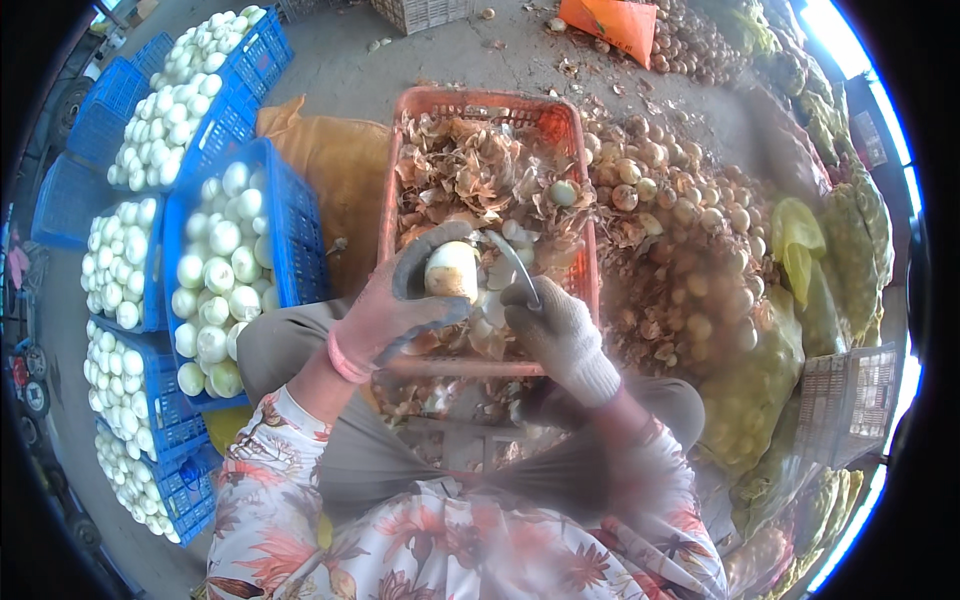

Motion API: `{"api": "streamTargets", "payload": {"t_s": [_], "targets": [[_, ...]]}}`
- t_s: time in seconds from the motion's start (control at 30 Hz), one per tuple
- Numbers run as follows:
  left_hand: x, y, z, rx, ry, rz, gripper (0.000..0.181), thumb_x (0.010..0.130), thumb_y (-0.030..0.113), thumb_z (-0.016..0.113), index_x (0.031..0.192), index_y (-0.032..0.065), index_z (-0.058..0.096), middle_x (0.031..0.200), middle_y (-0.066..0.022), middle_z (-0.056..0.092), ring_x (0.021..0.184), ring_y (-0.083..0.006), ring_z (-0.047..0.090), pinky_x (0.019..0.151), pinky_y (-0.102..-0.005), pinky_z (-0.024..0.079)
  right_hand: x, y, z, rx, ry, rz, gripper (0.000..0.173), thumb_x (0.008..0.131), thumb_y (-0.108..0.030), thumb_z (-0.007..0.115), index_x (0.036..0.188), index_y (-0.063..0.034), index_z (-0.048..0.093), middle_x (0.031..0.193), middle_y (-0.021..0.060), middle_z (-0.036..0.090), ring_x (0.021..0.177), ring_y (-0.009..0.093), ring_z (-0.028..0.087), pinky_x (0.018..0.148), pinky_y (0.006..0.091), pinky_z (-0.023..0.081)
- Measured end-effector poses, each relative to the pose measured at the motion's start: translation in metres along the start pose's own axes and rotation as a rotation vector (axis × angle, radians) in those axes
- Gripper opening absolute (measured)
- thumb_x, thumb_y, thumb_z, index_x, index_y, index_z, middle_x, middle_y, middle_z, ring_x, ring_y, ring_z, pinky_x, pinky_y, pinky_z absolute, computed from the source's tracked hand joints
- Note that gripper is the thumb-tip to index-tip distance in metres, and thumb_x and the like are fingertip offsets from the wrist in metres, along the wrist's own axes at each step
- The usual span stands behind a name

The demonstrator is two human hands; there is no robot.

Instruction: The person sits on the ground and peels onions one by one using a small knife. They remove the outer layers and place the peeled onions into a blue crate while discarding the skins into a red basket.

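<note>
My left hand (405, 292), in a pink glove with a dark grey palm, grips a partly peeled onion (451, 274) between thumb and fingers. Brownish skin still covers its lower part, while the top looks pale. Just to its right my right hand (555, 322), in a whitish knitted glove, holds a small curved knife (516, 262) with the blade pointing up and left. Blade and onion are apart. Both hands are above the near half of an orange-red plastic crate (391, 180) filled with dry onion skins (472, 165). A pale onion (562, 193) lies on the skins.
A blue crate (300, 217) of peeled onions (225, 238) stands at my left, with several more full blue crates beyond. Unpeeled onions (675, 187) are heaped on the floor at right, beside mesh sacks (750, 390). A grey crate (847, 405) stands far right; an orange bag (611, 26) lies ahead.
</note>
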State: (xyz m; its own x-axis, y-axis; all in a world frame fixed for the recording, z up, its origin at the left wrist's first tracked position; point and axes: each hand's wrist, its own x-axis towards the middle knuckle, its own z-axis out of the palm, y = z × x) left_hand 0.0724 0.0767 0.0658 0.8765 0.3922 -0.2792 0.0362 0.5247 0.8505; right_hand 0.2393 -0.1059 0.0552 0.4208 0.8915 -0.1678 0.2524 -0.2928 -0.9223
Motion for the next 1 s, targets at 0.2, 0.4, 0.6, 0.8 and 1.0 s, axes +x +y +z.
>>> {"api": "streamTargets", "payload": {"t_s": [0.2, 0.4, 0.6, 0.8, 1.0], "targets": [[0.004, -0.015, -0.006, 0.828, 0.017, 0.425, 0.077, 0.072, -0.001, 0.079, 0.145, 0.0033, 0.053, 0.14, -0.0135, 0.058, 0.127, -0.0243, 0.06, 0.112, -0.0359, 0.046, -0.003, -0.004, -0.006, -0.206, -0.06, -0.149, 0.017, 0.096, -0.017, 0.073, 0.108, -0.0061, 0.07, 0.086, 0.0141, 0.07, 0.077, 0.028, 0.07, 0.07, 0.0387, 0.055], [0.006, -0.019, -0.003, 1.056, 0.046, 0.465, 0.076, 0.07, 0.0, 0.081, 0.141, 0.0047, 0.056, 0.137, -0.013, 0.059, 0.127, -0.0214, 0.059, 0.112, -0.0348, 0.045, 0.0, 0.005, -0.001, -0.347, -0.09, -0.195, 0.021, 0.099, -0.03, 0.069, 0.108, -0.0113, 0.069, 0.086, 0.0126, 0.071, 0.078, 0.036, 0.072, 0.067, 0.0431, 0.056], [0.007, -0.002, -0.015, 0.396, 0.06, 0.163, 0.073, 0.073, 0.001, 0.082, 0.142, 0.0022, 0.056, 0.126, -0.0072, 0.064, 0.114, -0.0161, 0.062, 0.101, -0.0316, 0.052, -0.003, 0.024, -0.004, -0.519, 0.04, -0.133, 0.02, 0.1, -0.029, 0.068, 0.104, -0.0101, 0.068, 0.079, 0.012, 0.068, 0.073, 0.036, 0.071, 0.065, 0.044, 0.056], [0.008, -0.004, -0.009, 0.268, 0.088, 0.091, 0.063, 0.077, -0.001, 0.081, 0.136, -0.0009, 0.059, 0.122, -0.0049, 0.066, 0.109, -0.0117, 0.062, 0.095, -0.0282, 0.054, -0.007, 0.009, 0.0, -0.432, 0.15, -0.447, 0.022, 0.094, -0.026, 0.074, 0.104, -0.0094, 0.065, 0.092, 0.0119, 0.069, 0.078, 0.034, 0.071, 0.066, 0.0425, 0.055], [0.007, -0.012, -0.015, 0.243, 0.051, 0.018, 0.071, 0.077, 0.006, 0.08, 0.143, -0.0009, 0.055, 0.128, -0.0063, 0.064, 0.114, -0.0143, 0.063, 0.1, -0.0312, 0.055, -0.009, 0.002, 0.003, -0.569, 0.161, -0.329, 0.018, 0.095, -0.024, 0.073, 0.104, -0.0102, 0.066, 0.087, 0.011, 0.068, 0.075, 0.033, 0.071, 0.064, 0.0442, 0.054]]}}
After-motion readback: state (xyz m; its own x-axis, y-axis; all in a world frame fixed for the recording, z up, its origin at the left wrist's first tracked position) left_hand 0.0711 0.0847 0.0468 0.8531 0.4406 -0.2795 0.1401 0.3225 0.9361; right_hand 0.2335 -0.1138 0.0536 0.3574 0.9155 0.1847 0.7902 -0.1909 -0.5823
